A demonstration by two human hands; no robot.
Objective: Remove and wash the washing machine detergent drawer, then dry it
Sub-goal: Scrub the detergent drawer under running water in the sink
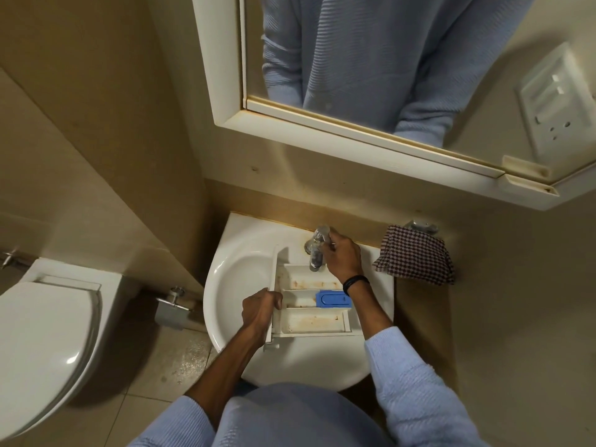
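one detergent drawer [309,304] lies across the one round white ceramic washbasin [238,279], its far compartment just under the spout of the single chrome tap [317,250]. the drawer is a white plastic rectangle split into three long compartments, far, middle and near, and their floors carry brownish, rusty stains. one blue plastic insert [332,299], rounded and smooth, sits at the right end of the middle compartment. the drawer's flat front panel faces left and stands on edge.

two hands are at work. the left hand [259,306] grips that front panel, fingers curled over its top edge into the drawer, thumb side on the outer face. the right hand [343,254] reaches to the far side of the basin, fingers wrapped round the tap's top handle; whether water runs cannot be told. a black band [354,282] circles the right wrist, and both arms wear ribbed pale blue sleeves, pushed up.

one checked cloth [416,254], dark red and white, soft and rumpled, hangs just right of the basin's far edge. one glossy white toilet [48,333] with its lid down stands at the left, and one metal toilet roll holder [171,309] sits on the wall between it and the basin. one white-framed mirror [354,59] hangs above, and one white switch-and-socket plate [554,101] shows at the far right.
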